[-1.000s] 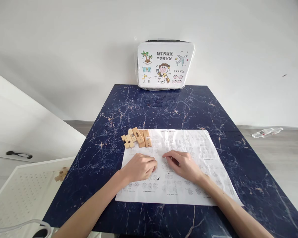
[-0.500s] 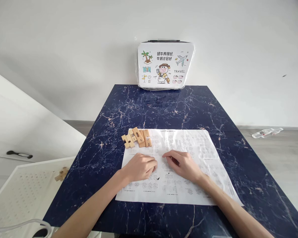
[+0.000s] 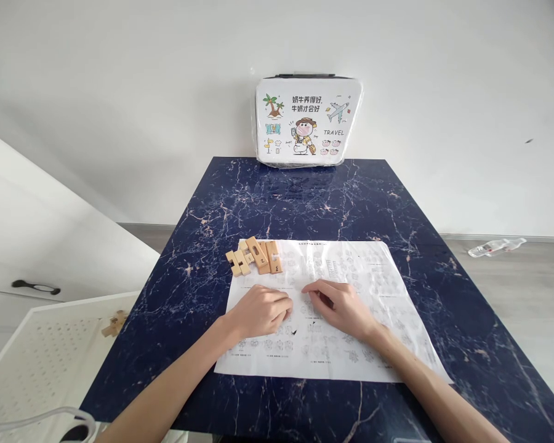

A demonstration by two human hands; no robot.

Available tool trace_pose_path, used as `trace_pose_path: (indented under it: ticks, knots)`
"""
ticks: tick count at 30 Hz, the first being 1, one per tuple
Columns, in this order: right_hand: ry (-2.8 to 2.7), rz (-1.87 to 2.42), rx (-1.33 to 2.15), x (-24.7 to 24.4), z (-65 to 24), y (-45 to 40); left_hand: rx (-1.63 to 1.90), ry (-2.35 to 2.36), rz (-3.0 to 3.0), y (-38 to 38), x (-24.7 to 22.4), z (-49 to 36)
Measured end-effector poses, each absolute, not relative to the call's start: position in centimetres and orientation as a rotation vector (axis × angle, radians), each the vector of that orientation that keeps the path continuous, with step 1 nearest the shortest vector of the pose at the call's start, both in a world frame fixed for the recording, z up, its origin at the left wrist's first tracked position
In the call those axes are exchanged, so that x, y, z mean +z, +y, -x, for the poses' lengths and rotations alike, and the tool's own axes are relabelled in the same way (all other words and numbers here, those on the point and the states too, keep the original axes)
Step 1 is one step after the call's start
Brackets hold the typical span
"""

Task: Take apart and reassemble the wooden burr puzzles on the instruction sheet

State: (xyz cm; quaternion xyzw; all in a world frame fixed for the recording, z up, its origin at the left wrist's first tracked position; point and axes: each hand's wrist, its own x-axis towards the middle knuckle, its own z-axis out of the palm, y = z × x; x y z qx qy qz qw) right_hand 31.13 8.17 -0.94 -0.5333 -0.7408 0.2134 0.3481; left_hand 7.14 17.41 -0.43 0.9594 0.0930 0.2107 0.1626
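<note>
A printed sheet of paper [image 3: 369, 289] with rows of small diagrams lies on the dark blue marbled table [image 3: 305, 212]. Several notched wooden pieces [image 3: 257, 255], some marked with numbers, are grouped on the sheet's top left corner and reach past its edge. My left hand [image 3: 264, 309] rests on the left half of the paper, just below the wooden pieces, its fingers curled together with nothing in them. To the right, my right hand [image 3: 339, 306] lies on the paper, fingers bent and closed, holding nothing visible. The two hands are a small gap apart.
A white illustrated case [image 3: 309, 132] in clear plastic stands at the table's far edge against the wall. Left of the table is a white perforated basket [image 3: 50, 344] with a wooden piece [image 3: 115, 323]. A clear plastic item [image 3: 496, 247] lies on the floor at right.
</note>
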Motion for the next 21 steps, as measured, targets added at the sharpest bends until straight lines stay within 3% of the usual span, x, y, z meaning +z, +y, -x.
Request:
trace_pose_path:
  ticks: [10, 16, 21]
  knots:
    - [-1.921, 1.38, 0.564, -1.1, -31.1, 8.1, 0.859, 0.393, -2.756, 17.6, 0.4, -7.2]
    - [-1.92, 1.386, 0.569, -0.8, -31.1, 8.1, 1.17, 0.763, -2.662, 18.4, 1.4, -7.0]
    - [-1.917, 1.388, 0.559, -0.9, -31.2, 8.1, 1.227, 1.174, -2.614, 19.9, 1.5, -6.3]
